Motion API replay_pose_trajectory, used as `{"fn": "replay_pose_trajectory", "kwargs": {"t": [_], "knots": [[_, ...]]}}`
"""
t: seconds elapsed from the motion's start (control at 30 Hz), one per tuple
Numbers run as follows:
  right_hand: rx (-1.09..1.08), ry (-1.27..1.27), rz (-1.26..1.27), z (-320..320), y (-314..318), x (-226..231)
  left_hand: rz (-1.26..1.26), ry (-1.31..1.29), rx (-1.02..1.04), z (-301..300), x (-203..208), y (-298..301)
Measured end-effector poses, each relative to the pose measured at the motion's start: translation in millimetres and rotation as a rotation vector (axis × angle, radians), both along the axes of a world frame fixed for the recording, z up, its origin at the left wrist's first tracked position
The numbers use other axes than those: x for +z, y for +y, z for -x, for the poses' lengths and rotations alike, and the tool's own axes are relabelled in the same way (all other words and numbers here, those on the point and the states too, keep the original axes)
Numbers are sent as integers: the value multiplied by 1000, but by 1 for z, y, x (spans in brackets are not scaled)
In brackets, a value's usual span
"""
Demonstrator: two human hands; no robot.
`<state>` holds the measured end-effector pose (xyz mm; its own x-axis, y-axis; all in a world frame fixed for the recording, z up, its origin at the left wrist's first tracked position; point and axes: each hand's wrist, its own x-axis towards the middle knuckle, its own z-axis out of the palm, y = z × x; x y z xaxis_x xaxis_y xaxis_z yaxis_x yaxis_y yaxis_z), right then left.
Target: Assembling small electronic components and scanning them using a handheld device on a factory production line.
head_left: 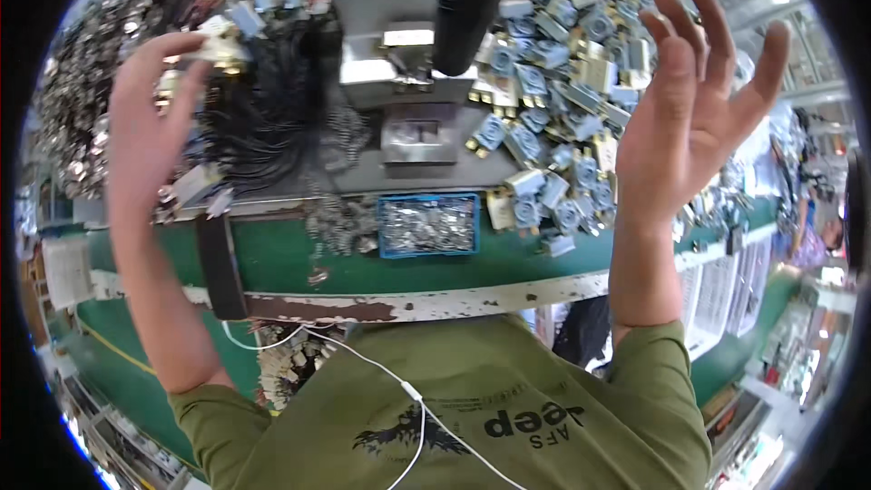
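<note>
My left hand [145, 127] is at the left over the heaps, somewhat blurred. Its thumb and forefinger come together on a small pale plug connector with brass parts [222, 47]. Beside that hand lies a bundle of black cables [263, 118] with light connector ends. My right hand [685, 113] is raised at the right, its palm turned up and fingers spread, with nothing in it. Below and beside it spreads a large pile of blue-grey and cream connectors with brass prongs [544, 82]. Between the hands stands a bench machine [386, 0] with a metal block fixture [419, 136] at its front.
A blue tray [428, 254] of small shiny metal parts sits near the table's front edge. Loose metal bits lie left of it. Shiny metal parts [82, 91] are heaped far left. A thick black tube [476, 9] hangs above the machine. A dark strip [220, 268] overhangs the edge.
</note>
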<state>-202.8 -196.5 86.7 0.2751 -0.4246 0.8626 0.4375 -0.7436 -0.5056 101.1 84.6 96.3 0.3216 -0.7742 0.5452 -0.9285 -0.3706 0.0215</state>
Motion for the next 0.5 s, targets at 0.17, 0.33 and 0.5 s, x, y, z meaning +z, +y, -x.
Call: {"fn": "replay_pose_trajectory", "kwargs": {"t": [0.17, 0.33, 0.5], "knots": [[-142, 355, 65, 24, -42, 4, -56, 438, 26, -15, -2, -39], [-541, 1179, 341, 53, -42, -35, -125, 1, -49, -7, -12, -51], [-632, 1121, 694, 54, -41, -42, -33, -237, -154, 23, -2, -41]]}}
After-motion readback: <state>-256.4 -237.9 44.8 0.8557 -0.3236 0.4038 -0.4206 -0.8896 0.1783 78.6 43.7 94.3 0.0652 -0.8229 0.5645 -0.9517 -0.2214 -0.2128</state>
